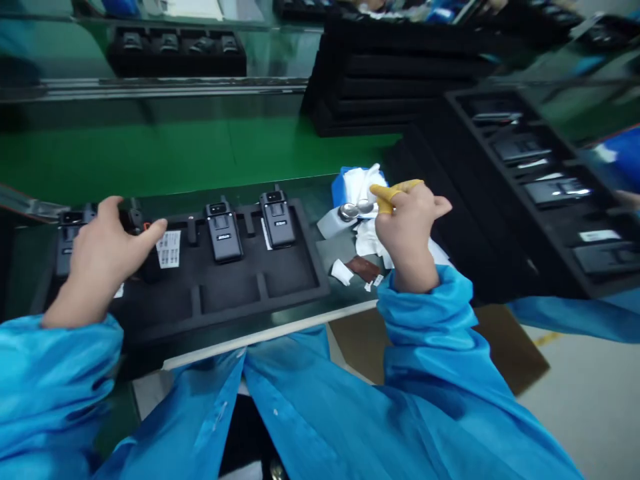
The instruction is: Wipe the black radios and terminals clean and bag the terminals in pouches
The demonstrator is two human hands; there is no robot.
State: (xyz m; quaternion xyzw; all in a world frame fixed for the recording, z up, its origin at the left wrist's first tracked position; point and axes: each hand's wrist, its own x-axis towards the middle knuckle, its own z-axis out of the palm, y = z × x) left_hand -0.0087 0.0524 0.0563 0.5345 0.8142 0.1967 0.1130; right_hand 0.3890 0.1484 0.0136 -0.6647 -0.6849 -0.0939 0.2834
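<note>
A black foam tray [225, 300] lies in front of me, holding black handheld devices with short antennas, which look like radios. One handheld radio [225, 237] and another [278, 220] stand in right-hand slots; a third [70, 233] is at the left end. My left hand [110, 250] is over a further dark device, thumb to its right and fingers to its left, seemingly gripping it; the hand hides most of it. My right hand [407, 220], yellow covers on some fingers, is spread beside white cloths [363, 181] in a blue box and a bottle with a round metal top [349, 212]. Nothing shows in it.
A brown packet [363, 269] and white scraps [342, 272] lie by the tray's right side. Farther right, stacked black trays [530, 220] hold more devices. More foam trays [380, 80] are piled at the back. Another person's blue sleeve [580, 319] shows at the right edge.
</note>
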